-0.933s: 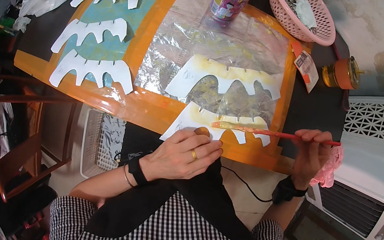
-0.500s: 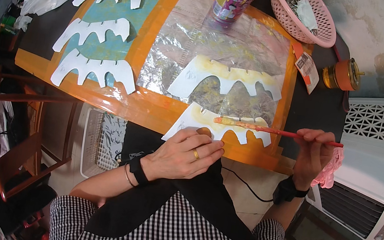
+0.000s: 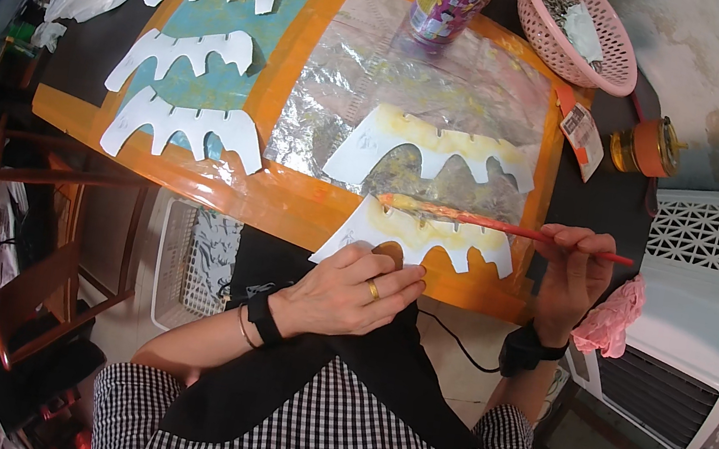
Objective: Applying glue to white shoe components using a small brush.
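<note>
A white scalloped cut-out piece [image 3: 422, 231], streaked with yellow paste, lies at the front edge of the table. My left hand [image 3: 348, 293] is on its lower edge, fingers close together over the rim; the thumb's grip is hidden. In my right hand [image 3: 574, 273] is a thin red-handled brush [image 3: 473, 218], pinched near the handle's end. The pasty tip touches the piece's upper left edge, and the handle runs level above it. Just beyond lies a second scalloped piece [image 3: 362, 152], with yellow along its top.
Several plain white cut-outs [image 3: 187, 124] lie on the left over a teal sheet [image 3: 171, 77]. A paste-smeared can [image 3: 451, 4], a pink basket [image 3: 587, 35] and an amber jar [image 3: 640, 147] stand at the back. Right of the table is a white air cooler [image 3: 713, 309].
The brush and my right hand have moved left and slightly away from me, taking the tip from mid-piece to its upper left edge. My left hand keeps its place on the piece.
</note>
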